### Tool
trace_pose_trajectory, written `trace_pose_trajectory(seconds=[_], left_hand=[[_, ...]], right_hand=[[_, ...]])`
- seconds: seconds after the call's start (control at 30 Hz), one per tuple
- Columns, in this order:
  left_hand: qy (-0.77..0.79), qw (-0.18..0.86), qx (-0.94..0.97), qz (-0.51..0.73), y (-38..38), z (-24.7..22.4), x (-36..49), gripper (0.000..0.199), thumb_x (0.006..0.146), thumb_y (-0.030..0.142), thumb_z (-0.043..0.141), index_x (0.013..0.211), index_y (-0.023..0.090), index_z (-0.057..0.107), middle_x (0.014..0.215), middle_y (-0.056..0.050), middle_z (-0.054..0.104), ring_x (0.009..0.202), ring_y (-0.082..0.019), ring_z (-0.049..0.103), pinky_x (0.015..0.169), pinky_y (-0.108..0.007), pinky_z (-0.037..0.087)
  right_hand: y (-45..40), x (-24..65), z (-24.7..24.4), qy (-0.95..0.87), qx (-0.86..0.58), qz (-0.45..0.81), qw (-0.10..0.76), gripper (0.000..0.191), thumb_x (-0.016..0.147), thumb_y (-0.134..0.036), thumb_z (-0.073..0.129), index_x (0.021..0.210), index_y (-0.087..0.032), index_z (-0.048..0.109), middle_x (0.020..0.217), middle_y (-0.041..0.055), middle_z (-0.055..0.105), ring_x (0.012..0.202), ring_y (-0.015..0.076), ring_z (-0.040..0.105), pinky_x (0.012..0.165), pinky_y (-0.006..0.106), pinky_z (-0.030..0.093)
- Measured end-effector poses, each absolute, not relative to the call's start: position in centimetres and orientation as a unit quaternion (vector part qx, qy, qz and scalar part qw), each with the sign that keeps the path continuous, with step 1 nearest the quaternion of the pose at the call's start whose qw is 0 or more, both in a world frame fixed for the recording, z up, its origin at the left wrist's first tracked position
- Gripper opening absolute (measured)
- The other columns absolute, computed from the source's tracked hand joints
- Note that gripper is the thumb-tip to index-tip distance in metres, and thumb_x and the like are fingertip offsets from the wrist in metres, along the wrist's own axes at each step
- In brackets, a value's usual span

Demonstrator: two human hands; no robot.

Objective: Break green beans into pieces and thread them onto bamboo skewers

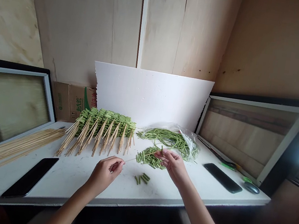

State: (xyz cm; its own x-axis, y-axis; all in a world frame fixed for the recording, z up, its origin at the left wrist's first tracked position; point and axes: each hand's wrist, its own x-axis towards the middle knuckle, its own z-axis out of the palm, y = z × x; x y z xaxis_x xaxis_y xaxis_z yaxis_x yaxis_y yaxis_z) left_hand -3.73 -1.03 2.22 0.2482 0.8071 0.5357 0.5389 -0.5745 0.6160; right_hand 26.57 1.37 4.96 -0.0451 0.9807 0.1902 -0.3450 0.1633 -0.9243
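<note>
My left hand (106, 172) pinches the near end of a thin wooden skewer (131, 160) over the white table. Green bean pieces sit side by side on the skewer's far part. At its other end, my right hand (171, 162) has its fingers closed on a short green bean piece (161, 149). Beneath and behind the skewer lies a pile of cut bean pieces (156, 162). Several loose pieces (144, 178) lie nearer the front edge, between my two forearms.
Stacked bean skewers (106, 120) stand at the back left, beside bare skewers (22, 142). Long beans (165, 137) lie in a clear bag behind my right hand. Phones (30, 178) (223, 178) flank my arms. A mouse (251, 188) rests far right; a white board (151, 95) stands behind.
</note>
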Motion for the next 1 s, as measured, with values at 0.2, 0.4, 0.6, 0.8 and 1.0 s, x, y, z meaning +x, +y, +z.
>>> trace_pose_trajectory(seconds=[0.2, 0.4, 0.6, 0.8, 1.0], left_hand=[[0.434, 0.1, 0.793, 0.415, -0.9, 2.2, -4.1, 0.026, 0.102, 0.033, 0.051, 0.093, 0.02, 0.072, 0.076, -0.003, 0.065, 0.067, -0.016, 0.057, 0.062, -0.025, 0.042], [0.429, 0.091, 0.797, 0.415, -0.9, 2.2, -4.1, 0.027, 0.103, 0.032, 0.05, 0.091, 0.021, 0.072, 0.075, -0.002, 0.063, 0.066, -0.015, 0.055, 0.062, -0.025, 0.04], [0.426, 0.087, 0.797, 0.421, -0.9, 2.1, -4.1, 0.028, 0.103, 0.032, 0.049, 0.092, 0.021, 0.073, 0.075, -0.002, 0.063, 0.066, -0.015, 0.056, 0.062, -0.025, 0.04], [0.423, 0.079, 0.796, 0.426, -0.7, 2.0, -4.4, 0.029, 0.103, 0.032, 0.049, 0.089, 0.02, 0.073, 0.073, -0.002, 0.06, 0.065, -0.015, 0.053, 0.061, -0.025, 0.039], [0.403, 0.083, 0.811, 0.416, -1.4, 2.3, -3.5, 0.032, 0.104, 0.03, 0.047, 0.087, 0.02, 0.072, 0.073, -0.002, 0.059, 0.064, -0.014, 0.051, 0.061, -0.025, 0.038]], right_hand=[[1.5, 27.0, 4.8, -0.509, -0.363, 0.509, 0.591, 0.029, 0.081, -0.046, 0.083, 0.09, -0.019, 0.08, 0.096, 0.0116, 0.081, 0.098, 0.0281, 0.076, 0.063, 0.026, 0.054], [1.5, 27.0, 4.7, -0.512, -0.377, 0.496, 0.592, 0.03, 0.078, -0.047, 0.085, 0.09, -0.02, 0.08, 0.096, 0.0119, 0.081, 0.1, 0.0306, 0.076, 0.066, 0.028, 0.057], [1.6, 25.9, 3.9, -0.499, -0.378, 0.491, 0.607, 0.032, 0.078, -0.049, 0.085, 0.092, -0.021, 0.081, 0.105, 0.012, 0.08, 0.111, 0.0325, 0.072, 0.072, 0.03, 0.06], [1.4, 25.2, 3.6, -0.487, -0.372, 0.496, 0.615, 0.034, 0.078, -0.051, 0.084, 0.093, -0.02, 0.082, 0.106, 0.0128, 0.08, 0.11, 0.0318, 0.072, 0.073, 0.031, 0.062], [0.6, 22.9, 2.7, -0.509, -0.377, 0.503, 0.587, 0.032, 0.073, -0.048, 0.088, 0.084, -0.018, 0.082, 0.093, 0.0097, 0.078, 0.086, 0.0236, 0.073, 0.071, 0.034, 0.065]])
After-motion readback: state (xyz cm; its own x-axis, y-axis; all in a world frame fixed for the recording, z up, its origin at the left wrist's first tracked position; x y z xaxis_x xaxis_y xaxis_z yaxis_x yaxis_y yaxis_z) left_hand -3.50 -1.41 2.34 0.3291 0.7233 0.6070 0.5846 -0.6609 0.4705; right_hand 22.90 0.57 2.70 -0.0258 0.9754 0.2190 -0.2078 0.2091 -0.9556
